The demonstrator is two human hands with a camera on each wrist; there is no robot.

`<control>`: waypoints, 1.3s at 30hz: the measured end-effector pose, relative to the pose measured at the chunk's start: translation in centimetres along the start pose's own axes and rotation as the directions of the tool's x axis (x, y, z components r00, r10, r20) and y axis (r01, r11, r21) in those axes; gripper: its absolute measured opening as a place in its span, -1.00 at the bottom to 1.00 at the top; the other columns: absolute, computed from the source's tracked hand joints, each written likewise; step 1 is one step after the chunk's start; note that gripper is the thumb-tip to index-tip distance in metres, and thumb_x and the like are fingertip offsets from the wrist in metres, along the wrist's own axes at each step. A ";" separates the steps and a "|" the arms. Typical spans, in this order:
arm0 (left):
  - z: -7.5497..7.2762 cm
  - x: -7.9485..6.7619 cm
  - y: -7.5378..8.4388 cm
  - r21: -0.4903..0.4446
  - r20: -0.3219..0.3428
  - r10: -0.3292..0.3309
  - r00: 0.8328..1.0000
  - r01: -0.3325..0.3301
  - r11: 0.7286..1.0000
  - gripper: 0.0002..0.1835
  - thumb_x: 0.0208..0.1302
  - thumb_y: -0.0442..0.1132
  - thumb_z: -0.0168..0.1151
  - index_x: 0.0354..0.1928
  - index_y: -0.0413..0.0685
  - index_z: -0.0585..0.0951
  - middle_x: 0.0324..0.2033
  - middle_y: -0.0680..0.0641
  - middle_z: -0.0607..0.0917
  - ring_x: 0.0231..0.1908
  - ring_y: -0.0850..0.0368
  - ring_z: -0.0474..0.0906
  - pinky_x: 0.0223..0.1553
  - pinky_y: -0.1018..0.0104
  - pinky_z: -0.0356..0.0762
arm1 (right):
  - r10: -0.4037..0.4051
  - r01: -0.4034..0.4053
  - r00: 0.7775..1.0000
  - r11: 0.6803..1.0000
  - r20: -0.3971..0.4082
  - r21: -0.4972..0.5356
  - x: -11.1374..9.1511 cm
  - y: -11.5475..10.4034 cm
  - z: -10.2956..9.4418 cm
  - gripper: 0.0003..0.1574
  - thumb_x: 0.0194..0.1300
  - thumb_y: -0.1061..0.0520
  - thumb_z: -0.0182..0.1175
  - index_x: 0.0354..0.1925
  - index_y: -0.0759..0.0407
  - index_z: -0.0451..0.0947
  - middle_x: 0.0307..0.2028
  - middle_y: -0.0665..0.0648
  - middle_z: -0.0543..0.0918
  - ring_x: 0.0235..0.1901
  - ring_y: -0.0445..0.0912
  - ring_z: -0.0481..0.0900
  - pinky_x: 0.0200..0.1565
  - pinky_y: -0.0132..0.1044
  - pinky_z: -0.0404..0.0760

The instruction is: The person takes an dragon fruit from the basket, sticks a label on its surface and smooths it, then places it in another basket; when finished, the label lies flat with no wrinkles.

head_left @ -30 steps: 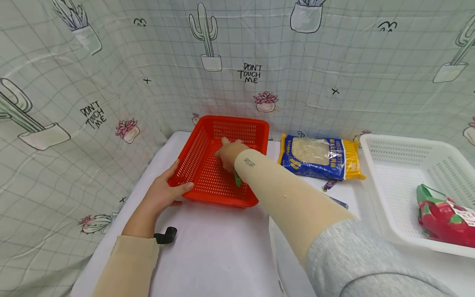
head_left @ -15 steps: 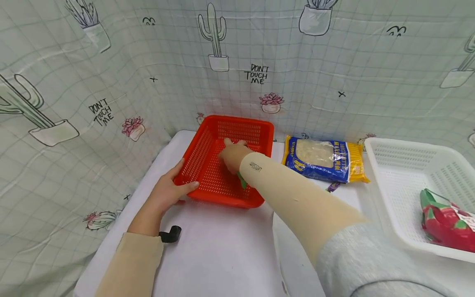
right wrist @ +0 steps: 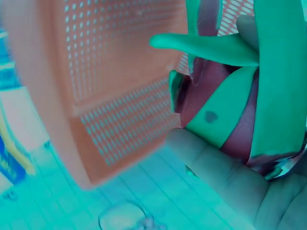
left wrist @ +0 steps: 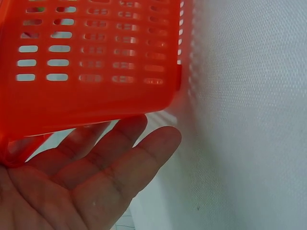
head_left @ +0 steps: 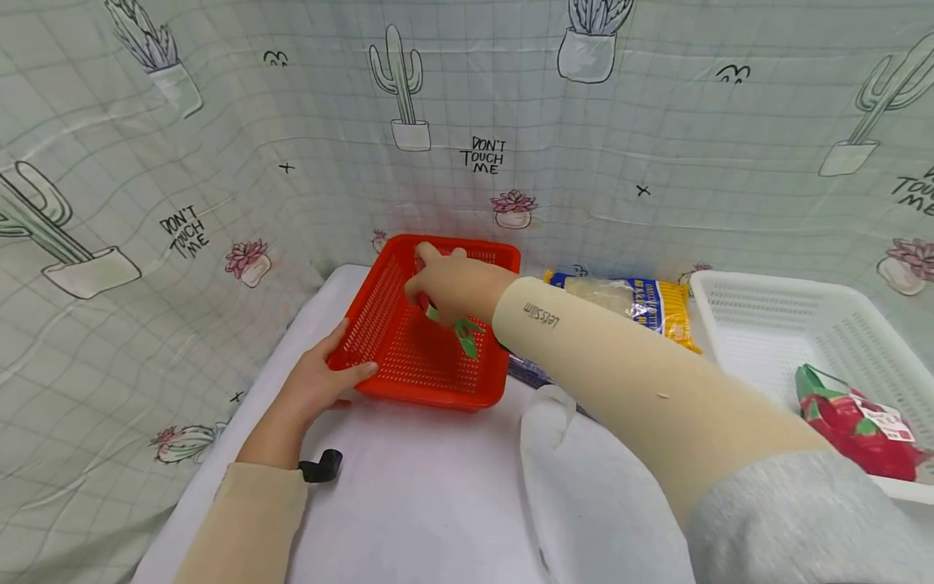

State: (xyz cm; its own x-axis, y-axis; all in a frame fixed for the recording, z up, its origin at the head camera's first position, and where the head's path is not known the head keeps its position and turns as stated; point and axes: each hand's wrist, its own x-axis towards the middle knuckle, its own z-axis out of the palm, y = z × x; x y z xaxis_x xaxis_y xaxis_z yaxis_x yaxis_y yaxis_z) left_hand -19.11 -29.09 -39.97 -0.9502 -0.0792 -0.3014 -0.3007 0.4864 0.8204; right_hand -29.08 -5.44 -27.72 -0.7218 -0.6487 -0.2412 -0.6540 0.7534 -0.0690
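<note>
A red perforated plastic basket (head_left: 429,399) stands on the white table. At its near left corner my left hand (head_left: 315,388) holds it, thumb on the near rim and fingers along the left wall. The left wrist view shows several fingers (left wrist: 120,163) of that hand against the basket's outside. Over the basket's inside, my right hand (head_left: 456,284) grips a dragon fruit (right wrist: 225,105), red with long green scales. Its green tips (head_left: 468,337) hang below the palm in the head view. The right wrist view has the thumb (right wrist: 216,167) pressed along the fruit's side.
Partly behind my right forearm lies a blue and yellow pasta bag (head_left: 649,304). A white perforated basket (head_left: 766,312) at the right holds a red and green package (head_left: 861,426) with a label. A dark slim packet (head_left: 527,371) lies beside the red basket. Patterned cloth (head_left: 328,186) hangs behind.
My right hand has risen from the bottom of the red basket with the dragon fruit, showing more of its green scales. The left hand stays at the corner. The head view has shifted slightly.
</note>
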 end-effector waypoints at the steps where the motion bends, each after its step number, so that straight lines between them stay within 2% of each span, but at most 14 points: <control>1: 0.1 0.0 0.0 0.003 -0.001 0.000 1.000 0.000 1.000 0.18 0.28 0.23 0.48 0.71 0.52 -0.14 0.68 -0.26 0.10 0.48 -0.31 0.29 0.07 -0.04 0.80 | -0.009 0.009 1.000 1.000 -0.016 -0.005 -0.7 0.1 -0.4 -0.53 0.34 0.12 0.46 0.08 -0.40 0.65 0.60 0.15 0.05 0.17 0.21 0.36 -0.27 -0.24 0.77; 8: 0.1 0.0 0.1 0.027 0.005 0.006 1.000 -0.007 1.000 0.16 0.31 0.22 0.45 0.71 0.54 -0.17 0.68 -0.30 0.07 0.49 -0.33 0.27 0.07 -0.03 0.80 | -0.007 0.007 0.994 1.000 -0.106 0.001 -5.6 1.4 -2.4 -0.41 0.29 0.13 0.45 0.13 -0.50 0.62 0.68 0.12 -0.07 0.25 0.35 0.32 -0.22 -0.20 0.77; 14: -0.1 -0.3 0.3 0.039 0.006 0.022 1.000 -0.022 0.999 0.14 0.37 0.16 0.43 0.72 0.48 -0.18 0.69 -0.32 0.03 0.51 -0.38 0.24 0.07 -0.05 0.80 | -0.007 0.013 0.980 0.999 -0.197 0.032 -10.2 1.4 -1.8 -0.29 0.21 0.10 0.55 0.20 -0.53 0.60 0.69 0.12 -0.09 0.40 0.42 0.24 0.00 -0.04 0.82; 18: 0.1 -0.4 0.4 0.050 0.003 0.019 1.000 -0.019 0.999 0.13 0.38 0.14 0.42 0.72 0.48 -0.18 0.68 -0.34 0.05 0.52 -0.39 0.22 0.07 -0.06 0.80 | 0.024 -0.002 0.964 0.997 -0.264 0.080 -13.4 1.6 -0.6 -0.22 0.15 0.08 0.62 0.23 -0.53 0.61 0.69 0.13 -0.06 0.47 0.42 0.19 0.07 0.07 0.81; 21: 0.2 -0.4 0.3 0.060 0.001 0.016 1.000 -0.016 0.998 0.14 0.36 0.16 0.43 0.72 0.48 -0.18 0.67 -0.35 0.07 0.50 -0.39 0.25 0.07 -0.05 0.80 | 0.062 -0.025 0.949 0.992 -0.309 0.122 -15.8 2.1 0.7 -0.19 0.10 0.08 0.65 0.22 -0.53 0.61 0.69 0.12 -0.04 0.51 0.36 0.18 0.05 0.10 0.81; 25: 0.3 -0.5 0.2 0.066 -0.002 0.007 1.000 -0.006 0.998 0.17 0.33 0.23 0.44 0.72 0.50 -0.19 0.66 -0.35 0.10 0.47 -0.37 0.29 0.05 -0.04 0.80 | 0.085 -0.042 0.938 0.991 -0.337 0.130 -18.8 3.0 2.5 -0.16 0.05 0.10 0.67 0.20 -0.52 0.61 0.68 0.15 -0.02 0.52 0.32 0.16 0.06 0.15 0.80; 30: 0.5 -0.5 0.2 0.071 -0.004 0.005 1.000 -0.004 0.997 0.19 0.30 0.29 0.43 0.71 0.52 -0.20 0.65 -0.36 0.12 0.45 -0.36 0.31 0.04 -0.03 0.81 | 0.101 -0.057 0.942 0.988 -0.321 0.143 -22.1 3.9 5.0 -0.15 0.01 0.11 0.70 0.18 -0.51 0.61 0.66 0.18 0.03 0.54 0.33 0.12 0.03 0.16 0.81; 33: 0.7 -0.6 0.3 0.079 -0.002 0.012 1.000 -0.012 0.997 0.19 0.30 0.30 0.43 0.71 0.51 -0.20 0.65 -0.37 0.11 0.45 -0.36 0.31 0.04 -0.03 0.81 | 0.115 -0.069 0.945 0.985 -0.307 0.157 -23.8 4.7 6.5 -0.16 -0.01 0.14 0.71 0.14 -0.52 0.62 0.64 0.20 0.08 0.49 0.36 0.18 -0.02 0.14 0.83; 39: 0.6 -0.8 0.4 0.100 -0.010 0.001 1.000 0.000 0.995 0.19 0.31 0.31 0.40 0.71 0.49 -0.22 0.65 -0.39 0.09 0.45 -0.38 0.29 0.04 -0.03 0.81 | 0.145 -0.092 0.960 0.971 -0.240 0.219 -25.9 6.0 9.5 -0.09 -0.08 0.19 0.72 0.10 -0.58 0.61 0.58 0.26 0.17 0.42 0.41 0.27 -0.08 0.12 0.84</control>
State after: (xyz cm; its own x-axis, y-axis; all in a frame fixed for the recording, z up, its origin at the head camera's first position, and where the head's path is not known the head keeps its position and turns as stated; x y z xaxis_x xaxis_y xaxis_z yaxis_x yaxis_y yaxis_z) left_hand -18.42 -28.35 -39.73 -0.9514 -0.0873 -0.2953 -0.2907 0.5713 0.7676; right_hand -12.16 16.88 -31.09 -0.8423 -0.5390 -0.0091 -0.5190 0.8154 -0.2565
